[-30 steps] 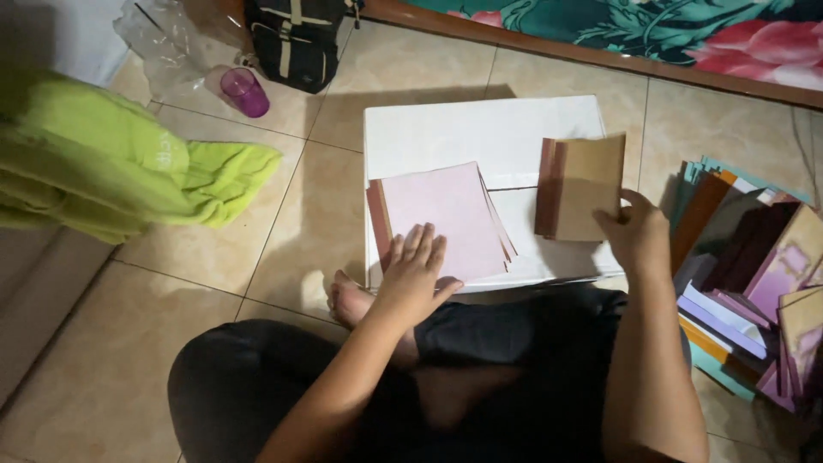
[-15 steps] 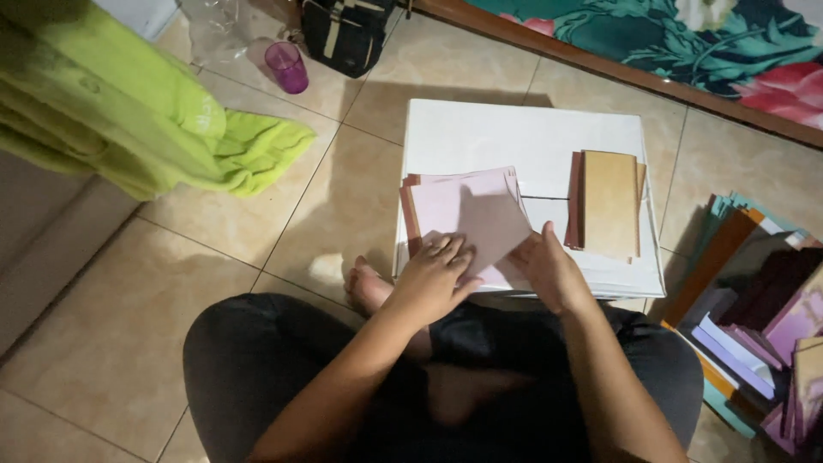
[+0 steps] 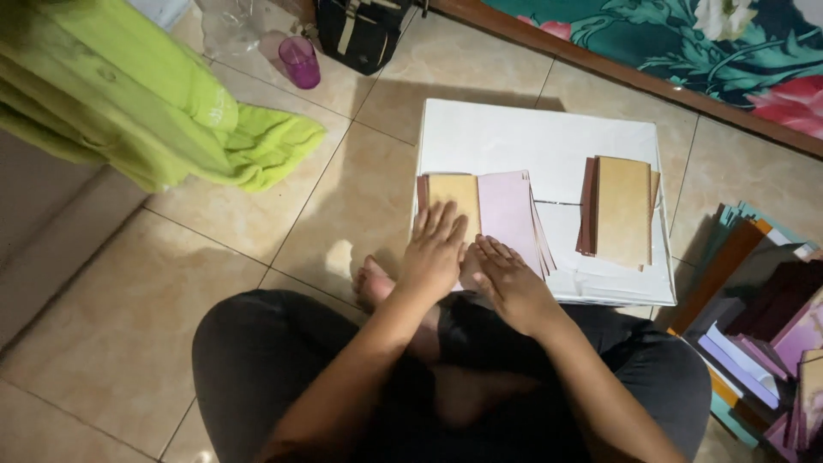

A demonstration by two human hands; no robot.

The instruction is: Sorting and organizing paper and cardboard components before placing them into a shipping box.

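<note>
Both hands flat on a thin paper stack at the board's near-left edge.
Left hand [image 3: 435, 249] and right hand [image 3: 507, 283] lie open, gripping nothing, pressing the paper stack [image 3: 484, 214]; the sheets look light, floppy and slippery, best lifted at an edge off the white board [image 3: 531, 141].

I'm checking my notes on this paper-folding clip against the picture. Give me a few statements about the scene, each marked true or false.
1. Both hands rest on the pink sheet lying on the white board. True: the left hand and right hand press on its near edge.
2. A second folded tan stack lies to the right on the board. True.
3. The purple cup stands on the white board. False: it stands on the tiled floor, beyond the board's far left corner.
4. The green towel covers the board. False: it lies apart, to the left.
</note>
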